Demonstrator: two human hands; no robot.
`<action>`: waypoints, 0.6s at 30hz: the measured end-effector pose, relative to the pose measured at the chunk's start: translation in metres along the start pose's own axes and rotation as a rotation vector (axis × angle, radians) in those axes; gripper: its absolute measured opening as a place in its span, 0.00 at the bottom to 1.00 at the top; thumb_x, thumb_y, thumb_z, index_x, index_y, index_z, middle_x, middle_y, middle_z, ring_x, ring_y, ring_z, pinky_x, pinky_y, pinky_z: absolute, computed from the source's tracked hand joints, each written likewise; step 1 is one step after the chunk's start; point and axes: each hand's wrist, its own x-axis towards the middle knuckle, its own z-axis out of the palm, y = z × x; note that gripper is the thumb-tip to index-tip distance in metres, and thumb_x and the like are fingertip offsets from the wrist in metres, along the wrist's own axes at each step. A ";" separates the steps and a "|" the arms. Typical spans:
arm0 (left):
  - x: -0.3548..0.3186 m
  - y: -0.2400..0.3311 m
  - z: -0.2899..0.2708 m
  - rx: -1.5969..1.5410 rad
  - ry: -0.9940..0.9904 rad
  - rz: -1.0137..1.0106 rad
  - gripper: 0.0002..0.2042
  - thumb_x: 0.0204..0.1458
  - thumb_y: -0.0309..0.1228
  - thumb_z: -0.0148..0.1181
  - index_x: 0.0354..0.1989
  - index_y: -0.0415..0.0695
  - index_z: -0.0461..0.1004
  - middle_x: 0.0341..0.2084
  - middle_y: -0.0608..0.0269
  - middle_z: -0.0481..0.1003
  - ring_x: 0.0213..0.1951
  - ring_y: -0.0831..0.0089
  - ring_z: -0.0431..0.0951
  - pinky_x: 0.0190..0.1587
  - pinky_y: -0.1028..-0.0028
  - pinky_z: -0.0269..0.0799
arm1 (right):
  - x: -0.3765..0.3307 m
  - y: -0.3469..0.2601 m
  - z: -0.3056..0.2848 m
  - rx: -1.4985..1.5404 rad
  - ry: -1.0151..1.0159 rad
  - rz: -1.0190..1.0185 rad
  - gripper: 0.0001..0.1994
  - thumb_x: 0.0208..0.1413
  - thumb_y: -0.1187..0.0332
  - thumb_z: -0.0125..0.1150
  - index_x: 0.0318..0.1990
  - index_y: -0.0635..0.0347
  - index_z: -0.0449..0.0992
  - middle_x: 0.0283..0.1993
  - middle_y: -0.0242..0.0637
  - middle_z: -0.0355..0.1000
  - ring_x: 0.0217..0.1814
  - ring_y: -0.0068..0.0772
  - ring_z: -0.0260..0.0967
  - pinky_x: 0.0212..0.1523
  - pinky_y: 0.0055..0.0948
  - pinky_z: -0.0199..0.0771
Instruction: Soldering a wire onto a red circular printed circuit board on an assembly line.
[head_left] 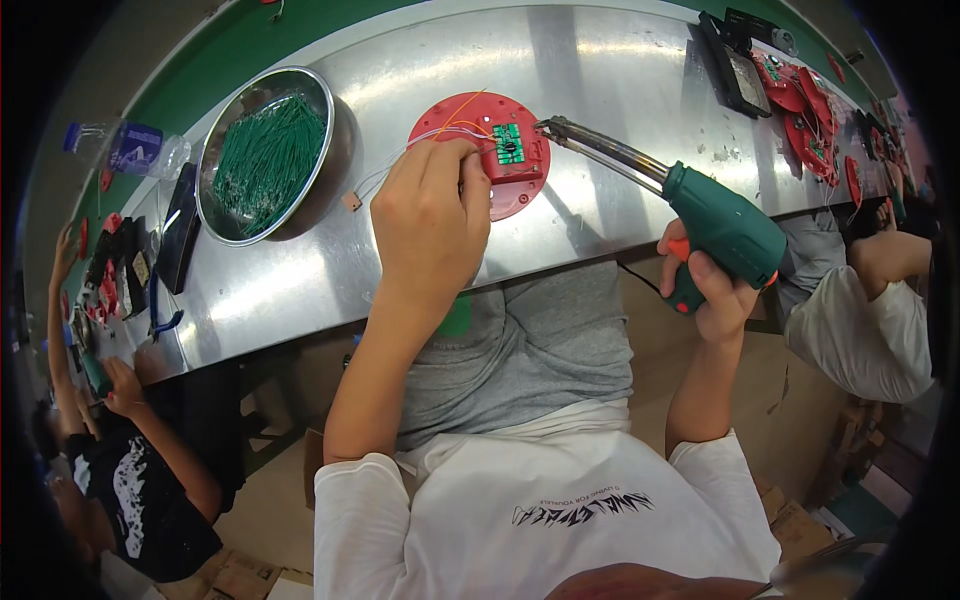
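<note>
A red round plastic disc (520, 185) lies on the steel table (560, 80), with a small green circuit board (509, 142) on it. My left hand (430, 215) presses down on the disc's left side, its fingers pinching thin white and orange wires (440, 132) beside the board. My right hand (712, 290) grips a green pistol-style soldering gun (725, 225). Its metal tip (550, 125) points left and sits just right of the board.
A steel bowl (335, 150) full of green wire pieces stands at the left, with a plastic bottle (130, 148) and dark devices beyond it. More red discs (810, 110) and a black tray lie at the far right. Other people sit on both sides.
</note>
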 end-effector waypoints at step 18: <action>-0.003 0.000 -0.001 0.035 0.101 0.103 0.07 0.47 0.20 0.62 0.35 0.37 0.78 0.27 0.55 0.74 0.29 0.58 0.76 0.32 0.64 0.73 | -0.003 0.004 0.000 -0.054 -0.050 -0.034 0.19 0.55 0.77 0.58 0.55 0.74 0.72 0.41 0.50 0.78 0.25 0.26 0.72 0.25 0.23 0.71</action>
